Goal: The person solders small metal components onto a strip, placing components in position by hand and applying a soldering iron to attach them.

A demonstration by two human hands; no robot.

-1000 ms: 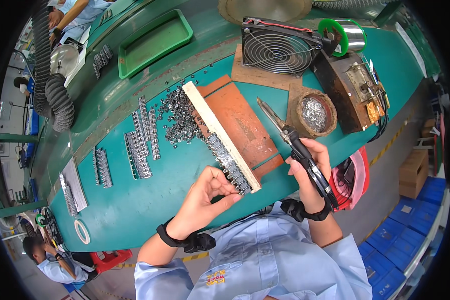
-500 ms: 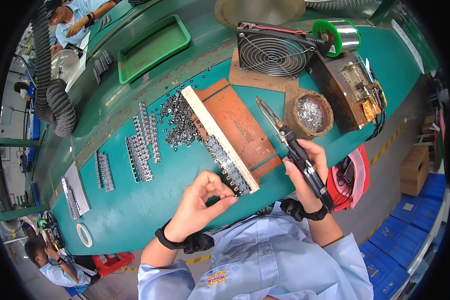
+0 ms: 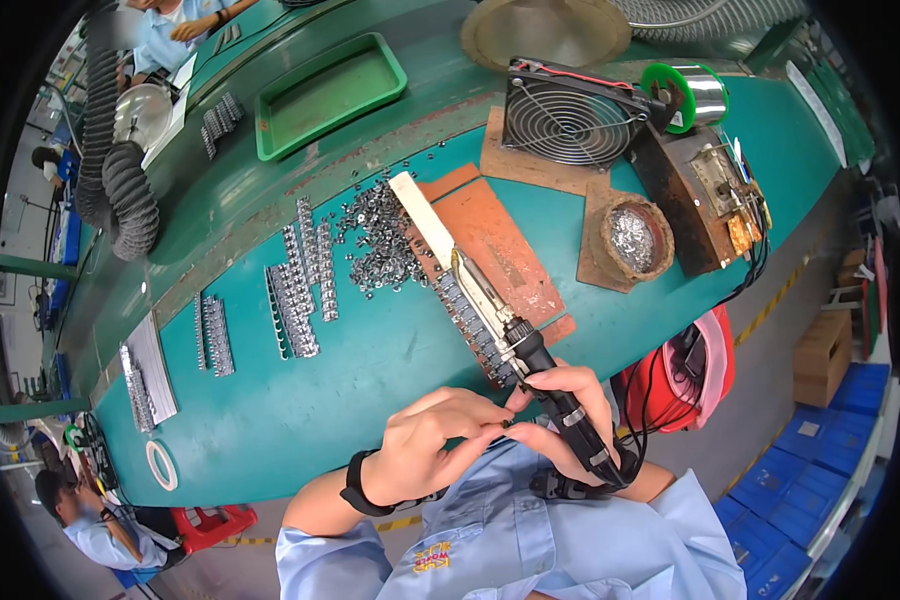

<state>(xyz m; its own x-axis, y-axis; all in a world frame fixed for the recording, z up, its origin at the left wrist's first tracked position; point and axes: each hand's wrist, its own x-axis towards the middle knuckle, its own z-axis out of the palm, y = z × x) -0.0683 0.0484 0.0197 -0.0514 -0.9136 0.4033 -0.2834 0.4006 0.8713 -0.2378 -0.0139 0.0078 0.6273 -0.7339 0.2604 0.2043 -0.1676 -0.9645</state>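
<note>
My right hand (image 3: pixel 592 395) holds a soldering iron (image 3: pixel 532 352) with a black grip; its metal tip lies over a pale wooden strip (image 3: pixel 422 215). Fingers of my left hand (image 3: pixel 432 440) are pinched on a tiny dark part (image 3: pixel 507 424), right beside my right hand's fingertips, which meet it. Along the strip's left side runs a row of small metal parts (image 3: pixel 467 322), partly hidden by the iron. The strip rests on an orange-brown board (image 3: pixel 505 240). A pile of loose small metal parts (image 3: pixel 375 240) lies to its left.
A fan (image 3: pixel 570 125), a solder spool (image 3: pixel 698 98) and a round pot with silvery bits (image 3: pixel 632 240) stand at the back right. Rows of metal parts (image 3: pixel 295 290) and a tape ring (image 3: pixel 162 466) lie left. A green tray (image 3: pixel 330 95) sits behind. Co-workers sit at the far left.
My right hand has swung left with the soldering iron, from beside the pot to over the strip. My left hand has moved right, away from the row's near end, to meet it.
</note>
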